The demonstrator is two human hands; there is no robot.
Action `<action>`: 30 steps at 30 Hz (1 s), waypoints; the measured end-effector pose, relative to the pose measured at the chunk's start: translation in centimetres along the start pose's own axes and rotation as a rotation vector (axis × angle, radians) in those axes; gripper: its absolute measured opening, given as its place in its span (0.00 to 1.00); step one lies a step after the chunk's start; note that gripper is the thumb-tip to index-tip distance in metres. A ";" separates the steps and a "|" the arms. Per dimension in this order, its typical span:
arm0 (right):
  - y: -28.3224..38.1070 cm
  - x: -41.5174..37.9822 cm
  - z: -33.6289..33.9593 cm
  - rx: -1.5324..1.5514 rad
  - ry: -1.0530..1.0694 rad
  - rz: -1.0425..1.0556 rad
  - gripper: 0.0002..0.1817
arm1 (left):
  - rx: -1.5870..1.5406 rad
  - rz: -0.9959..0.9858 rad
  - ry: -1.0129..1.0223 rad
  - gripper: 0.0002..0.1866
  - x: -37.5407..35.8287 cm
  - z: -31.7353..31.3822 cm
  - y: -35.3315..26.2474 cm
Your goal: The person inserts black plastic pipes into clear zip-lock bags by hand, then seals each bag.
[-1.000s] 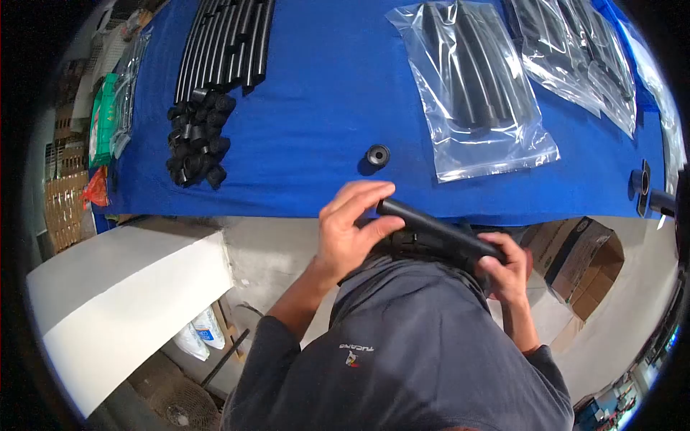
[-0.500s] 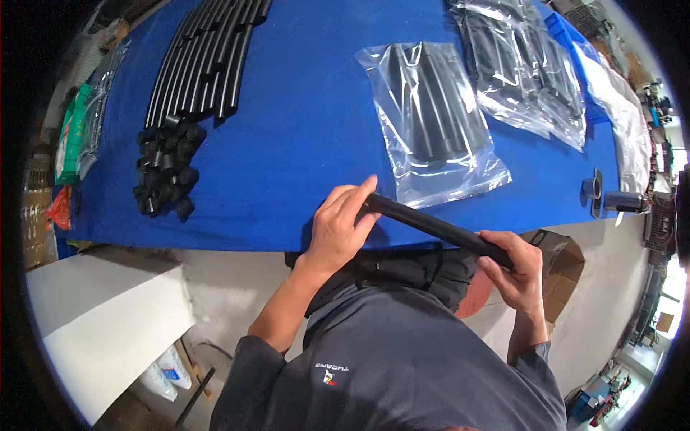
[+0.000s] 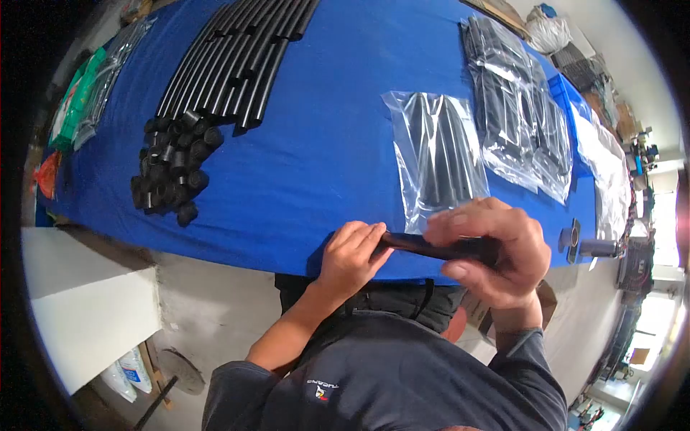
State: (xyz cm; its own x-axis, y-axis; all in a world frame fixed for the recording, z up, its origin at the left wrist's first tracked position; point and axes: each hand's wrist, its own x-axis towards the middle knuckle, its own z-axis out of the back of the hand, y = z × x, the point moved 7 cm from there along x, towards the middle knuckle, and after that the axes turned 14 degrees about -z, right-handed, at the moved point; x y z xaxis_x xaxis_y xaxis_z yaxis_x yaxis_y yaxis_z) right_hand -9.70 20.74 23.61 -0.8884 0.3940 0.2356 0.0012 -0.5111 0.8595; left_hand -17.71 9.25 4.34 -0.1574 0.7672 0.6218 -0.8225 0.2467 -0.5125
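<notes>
A black tube (image 3: pixel 417 246) lies across the space just in front of my body, over the table's near edge. My left hand (image 3: pixel 352 256) is closed round its left end, fingertips pressed together at the tip. Around the right end curves my right hand (image 3: pixel 503 251), raised closer to the camera and slightly blurred, thumb below and fingers above; its palm hides the tube's end. Beyond the tube, a clear plastic bag (image 3: pixel 440 151) with several black tubes inside lies on the blue tabletop (image 3: pixel 316 165), its lower part partly covered by my right fingers.
At the left are a pile of black end caps (image 3: pixel 172 165) and rows of loose black tubes (image 3: pixel 230 65). More bagged tubes (image 3: pixel 514 108) lie at right, beside a blue crate (image 3: pixel 568 100). A dark clamp-like fixture (image 3: pixel 575 242) sits at the right table edge.
My right hand has risen toward the camera, its fingers looser round the tube, which now looks shorter. The left hand stays at the left end. The view has shifted.
</notes>
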 end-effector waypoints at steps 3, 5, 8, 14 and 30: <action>0.0 1.3 -1.1 0.221 0.119 0.022 0.15 | -0.032 0.031 0.013 0.25 -0.2 0.0 0.3; -0.4 1.9 -1.5 0.252 0.132 -0.029 0.14 | -0.041 0.039 0.000 0.26 -0.3 0.0 0.4; -0.4 2.4 -2.4 0.330 0.160 0.037 0.13 | -0.108 0.081 0.030 0.27 -0.6 -0.1 0.7; -0.4 2.7 -4.2 0.394 0.299 0.099 0.13 | -0.170 0.109 0.067 0.29 -0.4 -0.2 1.3; -1.7 2.8 -5.7 0.509 0.241 0.245 0.13 | -0.311 0.075 0.056 0.29 0.5 0.4 1.6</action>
State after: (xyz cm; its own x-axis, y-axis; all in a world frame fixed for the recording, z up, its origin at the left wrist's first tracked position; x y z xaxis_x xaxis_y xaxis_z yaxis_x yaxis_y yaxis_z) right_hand -14.74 18.38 20.22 -0.9132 0.0974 0.3957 0.3849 -0.1124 0.9161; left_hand -19.31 9.79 4.03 -0.1743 0.8193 0.5463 -0.6016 0.3506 -0.7178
